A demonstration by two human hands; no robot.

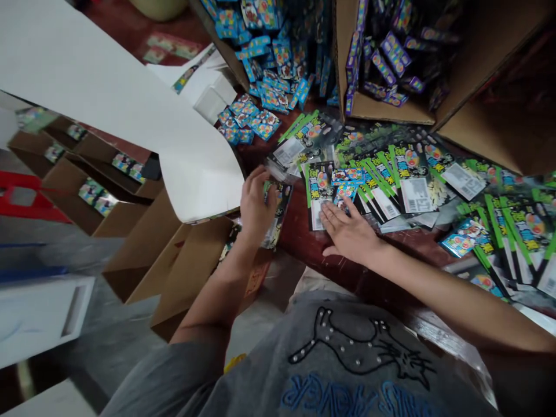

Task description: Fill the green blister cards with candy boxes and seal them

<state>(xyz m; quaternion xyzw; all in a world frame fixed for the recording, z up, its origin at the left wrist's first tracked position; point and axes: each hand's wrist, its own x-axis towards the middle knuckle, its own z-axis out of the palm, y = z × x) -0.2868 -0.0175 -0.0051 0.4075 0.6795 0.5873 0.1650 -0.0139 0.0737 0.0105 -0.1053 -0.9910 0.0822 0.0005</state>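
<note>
On the dark red table (299, 236), an open carton (386, 110) is fronted by black-and-green pouches (412, 157). One is pressed by the spread right hand (354, 234), another partly covered by the curled left hand (257, 204) — whether gripped cannot be told — with blue boxes (347, 175) just beside the former.

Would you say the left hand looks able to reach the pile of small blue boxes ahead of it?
Probably yes: the nearest blue boxes lie just beyond the left hand, and nothing visible seems to stand between them.
</note>
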